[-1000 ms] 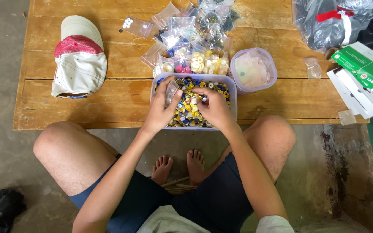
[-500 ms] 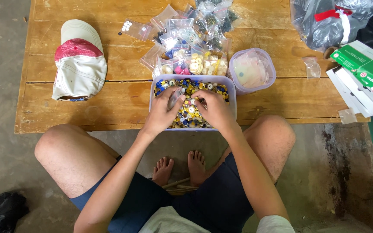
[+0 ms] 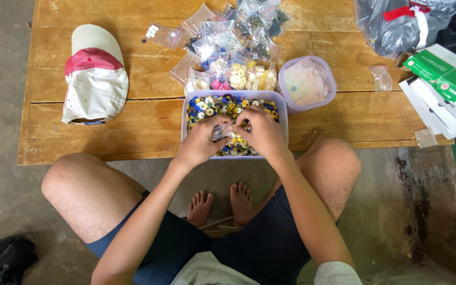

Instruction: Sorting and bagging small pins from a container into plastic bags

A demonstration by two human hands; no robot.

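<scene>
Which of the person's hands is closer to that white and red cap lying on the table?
The left hand. It is over the tub of buttons, on the side toward the white and red cap. The right hand is in the same tub, farther from the cap.

The wooden table (image 3: 133,121) carried a clear tub of buttons (image 3: 233,108) at its near edge. A cap (image 3: 95,76) lay at nine o'clock from the tub, small plastic bags (image 3: 228,47) at twelve, a round container (image 3: 309,84) at two, and green boxes (image 3: 447,79) at three.
</scene>
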